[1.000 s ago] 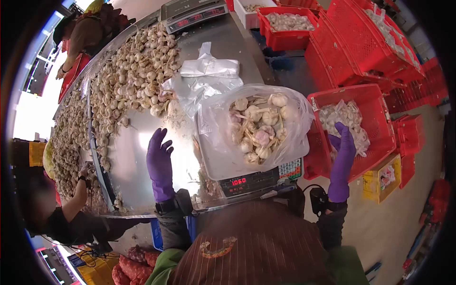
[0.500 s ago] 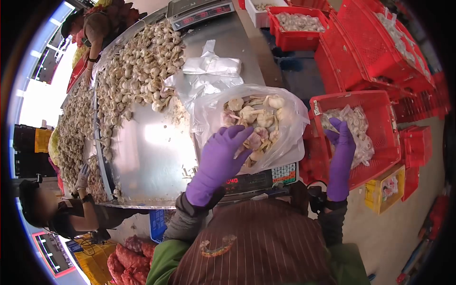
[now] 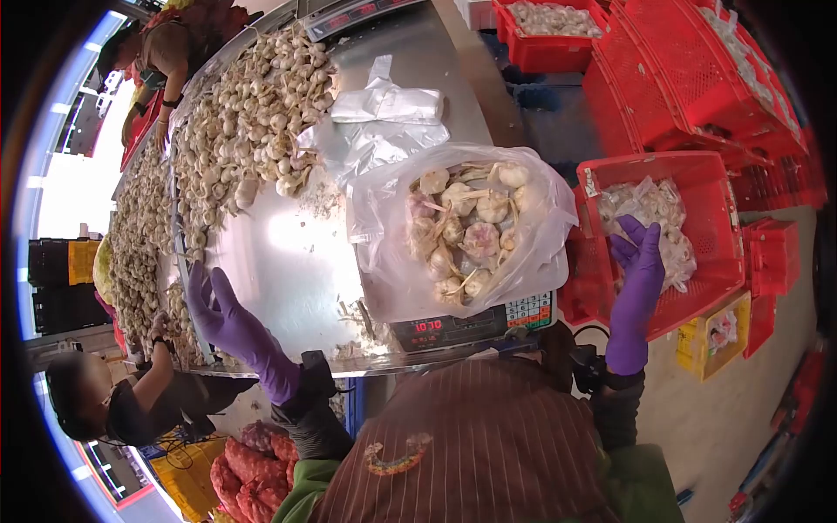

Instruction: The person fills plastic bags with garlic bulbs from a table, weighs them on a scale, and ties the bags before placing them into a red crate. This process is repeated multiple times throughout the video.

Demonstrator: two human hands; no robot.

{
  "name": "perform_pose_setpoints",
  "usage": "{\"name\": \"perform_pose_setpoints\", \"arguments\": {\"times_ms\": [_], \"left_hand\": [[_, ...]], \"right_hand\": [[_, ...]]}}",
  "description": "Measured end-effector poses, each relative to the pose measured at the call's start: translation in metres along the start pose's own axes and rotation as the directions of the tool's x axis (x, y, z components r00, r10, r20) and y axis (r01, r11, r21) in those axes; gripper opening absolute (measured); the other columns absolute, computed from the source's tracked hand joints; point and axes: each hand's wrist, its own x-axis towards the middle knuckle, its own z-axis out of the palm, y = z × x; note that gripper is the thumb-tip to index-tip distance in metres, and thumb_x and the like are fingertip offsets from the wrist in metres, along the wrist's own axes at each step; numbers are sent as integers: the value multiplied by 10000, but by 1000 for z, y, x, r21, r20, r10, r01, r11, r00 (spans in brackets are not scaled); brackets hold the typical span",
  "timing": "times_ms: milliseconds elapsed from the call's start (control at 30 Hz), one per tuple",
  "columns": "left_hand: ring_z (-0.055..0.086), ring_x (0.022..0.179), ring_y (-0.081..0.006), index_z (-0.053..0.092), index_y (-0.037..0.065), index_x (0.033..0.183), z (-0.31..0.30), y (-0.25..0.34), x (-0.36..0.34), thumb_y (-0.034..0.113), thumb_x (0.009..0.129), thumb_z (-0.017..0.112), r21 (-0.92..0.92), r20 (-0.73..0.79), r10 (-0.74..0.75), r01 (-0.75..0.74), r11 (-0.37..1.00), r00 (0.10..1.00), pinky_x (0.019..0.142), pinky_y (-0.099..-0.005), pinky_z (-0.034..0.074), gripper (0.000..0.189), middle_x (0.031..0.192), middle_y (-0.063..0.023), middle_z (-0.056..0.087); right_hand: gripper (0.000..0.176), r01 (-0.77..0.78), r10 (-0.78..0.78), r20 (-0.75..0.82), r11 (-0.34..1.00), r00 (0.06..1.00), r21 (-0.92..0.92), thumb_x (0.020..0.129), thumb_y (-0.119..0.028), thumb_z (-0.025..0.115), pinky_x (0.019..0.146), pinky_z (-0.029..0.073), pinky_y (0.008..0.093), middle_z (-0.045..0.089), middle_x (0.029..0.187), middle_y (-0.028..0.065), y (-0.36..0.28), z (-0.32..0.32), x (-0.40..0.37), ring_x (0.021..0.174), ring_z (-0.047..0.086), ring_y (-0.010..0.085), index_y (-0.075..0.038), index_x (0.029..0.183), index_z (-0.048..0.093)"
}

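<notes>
Two hands (image 3: 237,327) (image 3: 639,283) (purple-gloved) flank one bag (image 3: 379,209) of garlic (image 3: 481,241).

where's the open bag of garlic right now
In the head view, the plastic bag sits right of centre on the digital scale, left of the nearest red crate.

Bench (image 3: 279,261): sheet metal, smooth, v. glossy w/ strong glare. Bag (image 3: 379,213): thin plastic film, semi-transp., wrinkled, slight sheen. Folded bags (image 3: 388,105): plastic film too, creased, shinier. Garlic (image 3: 481,239): dry, papery, matt, rough at stem ends. L hand (image 3: 231,314) & R hand (image 3: 639,270): gloved, smooth, mostly matt, rubbery-looking. Crate (image 3: 654,161): hard plastic, semi-gloss. Striped cloth (image 3: 497,427): woven-looking, matt.
</notes>
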Motion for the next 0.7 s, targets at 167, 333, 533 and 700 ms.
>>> {"name": "perform_pose_setpoints", "arguments": {"times_ms": [167,333,533,700], "left_hand": [[533,801,-123,542,20,1079,41,-6,-47,135,787,627,-28,341,-218,242,970,915,696,-241,429,325,992,-91,585],[503,591,-70,599,1,932,86,-2,-81,146,769,644,45,700,-472,626,778,537,561,-207,379,222,695,-27,603],[481,551,-59,625,15,825,59,56,-9,72,804,577,-296,593,-173,413,861,786,521,-188,357,77,663,-29,591],[565,759,-169,598,28,865,42,131,-27,8,644,691,-542,753,552,-138,829,358,691,-273,450,241,843,-68,610]], "right_hand": [[460,20,-12,110,997,994,-69,852,-409,506,753,418,254,578,929,76,-8,46,-26,842,533,129,14,1032,533],[243,94,-21,260,957,965,-273,817,-191,594,704,414,222,553,827,33,-10,48,-9,756,499,95,-2,945,512],[313,19,-241,506,915,828,404,839,-182,502,855,378,265,508,1038,100,-101,56,-11,973,477,143,-5,1097,481],[451,611,36,981,778,189,-146,786,-123,584,664,440,264,574,816,104,-101,126,-52,784,564,118,7,1181,409]]}}
